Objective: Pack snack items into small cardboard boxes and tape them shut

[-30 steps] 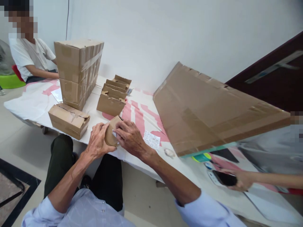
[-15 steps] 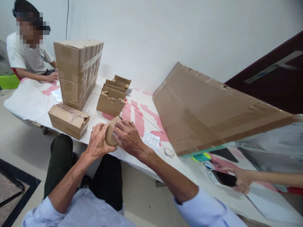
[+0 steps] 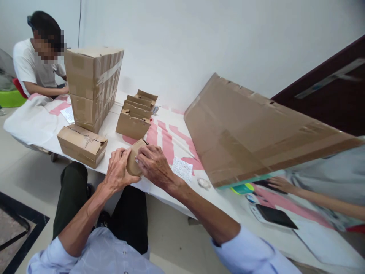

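Both my hands are on a small brown cardboard box (image 3: 134, 160), tilted at the table's front edge. My left hand (image 3: 119, 169) grips its left side, thumb underneath near me. Fingers of my right hand (image 3: 154, 161) are bent and pressed against the box's right edge; what they pinch there, if anything, is hidden. To the left lies a closed cardboard box (image 3: 82, 146) with dark scribbles on its top. Beyond my hands stands an open cardboard divider-like box (image 3: 134, 125) with upright flaps.
A tall taped carton stack (image 3: 82, 83) stands behind on the left. A large cardboard panel (image 3: 251, 133) leans to the right. A printed paper (image 3: 182, 169), a clear tape-like roll (image 3: 203, 183) and a phone (image 3: 276, 216) lie on the cloth-covered table. Two other people sit nearby.
My hands and the small box have hardly moved. At right, another person's hand has left the phone and reached back toward a dark flat object. The person at left has lowered their head.
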Tool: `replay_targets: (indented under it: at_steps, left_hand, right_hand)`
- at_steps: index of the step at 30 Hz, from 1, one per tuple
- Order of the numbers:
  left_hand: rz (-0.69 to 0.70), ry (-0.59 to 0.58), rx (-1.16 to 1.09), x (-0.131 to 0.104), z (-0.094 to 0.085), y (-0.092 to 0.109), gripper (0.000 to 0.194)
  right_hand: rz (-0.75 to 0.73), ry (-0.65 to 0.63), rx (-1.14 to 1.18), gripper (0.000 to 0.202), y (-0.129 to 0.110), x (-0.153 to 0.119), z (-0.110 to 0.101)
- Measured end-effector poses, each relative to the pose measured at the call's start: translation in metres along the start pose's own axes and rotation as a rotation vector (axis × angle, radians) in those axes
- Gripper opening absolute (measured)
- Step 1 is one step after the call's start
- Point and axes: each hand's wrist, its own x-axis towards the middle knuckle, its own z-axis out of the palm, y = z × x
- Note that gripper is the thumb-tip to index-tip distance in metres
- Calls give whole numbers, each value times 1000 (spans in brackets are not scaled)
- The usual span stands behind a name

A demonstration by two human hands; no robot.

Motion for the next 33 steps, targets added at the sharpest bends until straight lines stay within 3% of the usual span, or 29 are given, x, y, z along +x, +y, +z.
replay_targets:
  at_steps: [33]
  left_hand:
    - [-15,-10,-16,-1,-2,5,104]
  right_hand:
    - [48,-43,27,17,2,-4,4]
